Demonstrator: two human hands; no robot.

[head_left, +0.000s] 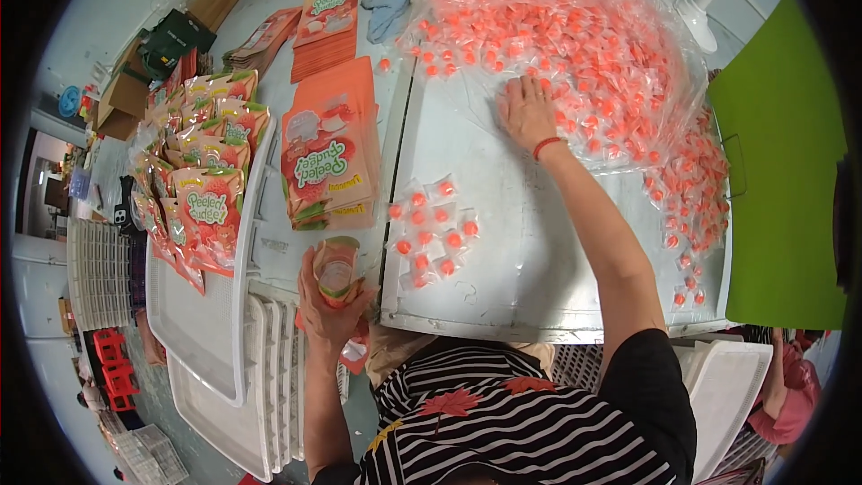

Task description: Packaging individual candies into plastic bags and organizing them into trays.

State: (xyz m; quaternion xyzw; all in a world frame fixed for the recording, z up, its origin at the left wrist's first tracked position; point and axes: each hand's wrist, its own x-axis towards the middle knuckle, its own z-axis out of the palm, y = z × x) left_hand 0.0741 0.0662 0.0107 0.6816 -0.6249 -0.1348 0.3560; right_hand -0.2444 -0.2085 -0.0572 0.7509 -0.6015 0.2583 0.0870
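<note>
My left hand [330,310] is wrapped round a candy pouch [338,256], held upright at the table's near edge with its mouth toward me. My right hand [528,115], with a red band on its wrist, lies palm down at the near left edge of a big heap of wrapped red candies [557,31]. Its fingers are stretched out over the candies, partly on the clear plastic sheet. On the metal tray between my hands lies a small group of the same wrapped candies [422,224].
Flat pouches [329,148] are stacked left of the metal tray [503,256], with another stack [325,27] behind. Filled pouches [208,202] stand on a white plastic tray [193,323]. A blue cloth [387,11] lies farther back. A green panel [781,171] borders the right side.
</note>
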